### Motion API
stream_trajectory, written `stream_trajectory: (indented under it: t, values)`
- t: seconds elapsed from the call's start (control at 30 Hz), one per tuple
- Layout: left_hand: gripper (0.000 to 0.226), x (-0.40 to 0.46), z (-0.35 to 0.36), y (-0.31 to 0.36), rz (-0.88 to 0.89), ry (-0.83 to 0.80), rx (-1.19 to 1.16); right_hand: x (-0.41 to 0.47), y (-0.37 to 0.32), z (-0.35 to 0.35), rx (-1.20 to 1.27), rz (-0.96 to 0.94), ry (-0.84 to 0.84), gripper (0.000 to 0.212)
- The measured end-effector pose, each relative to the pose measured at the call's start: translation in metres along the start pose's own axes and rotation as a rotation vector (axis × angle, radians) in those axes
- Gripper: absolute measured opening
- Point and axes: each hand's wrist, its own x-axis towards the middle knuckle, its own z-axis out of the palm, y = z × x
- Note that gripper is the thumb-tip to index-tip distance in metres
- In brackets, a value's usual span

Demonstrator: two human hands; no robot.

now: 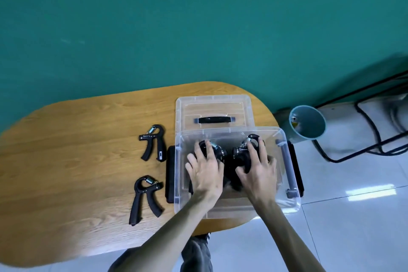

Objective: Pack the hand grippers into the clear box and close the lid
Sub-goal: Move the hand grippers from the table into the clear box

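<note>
The clear box (291, 202) stands open at the right end of the wooden table. Both of my hands reach down into it. My left hand (206, 168) lies with spread fingers on a black hand gripper (217, 149) inside the box. My right hand (258, 168) rests on a second black hand gripper (241, 152), fingers curled around its handle. Two more black hand grippers lie on the table left of the box, one farther (154, 142) and one nearer (145, 199). The clear lid (213, 107) with its black handle lies flat behind the box.
The oval wooden table (77, 161) sits against a teal wall. A teal bin (308, 122) stands on the tiled floor right of the table, with black cables and a metal frame (364, 139) beyond it. My legs show below the table's near edge.
</note>
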Motion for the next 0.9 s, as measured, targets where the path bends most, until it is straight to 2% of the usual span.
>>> stream_trajectory:
  t: [0.3, 0.47, 0.9]
  values:
    - [0.073, 0.008, 0.019, 0.004, -0.064, -0.003, 0.034, 0.001, 0.014, 0.019, -0.013, -0.015, -0.071, 0.083]
    - [0.073, 0.008, 0.027, 0.003, -0.025, 0.016, 0.083, 0.005, 0.017, 0.021, -0.021, -0.031, -0.095, 0.081]
    - [0.074, 0.010, 0.027, 0.006, -0.062, -0.005, 0.081, 0.009, 0.017, 0.024, -0.145, -0.025, -0.200, 0.078]
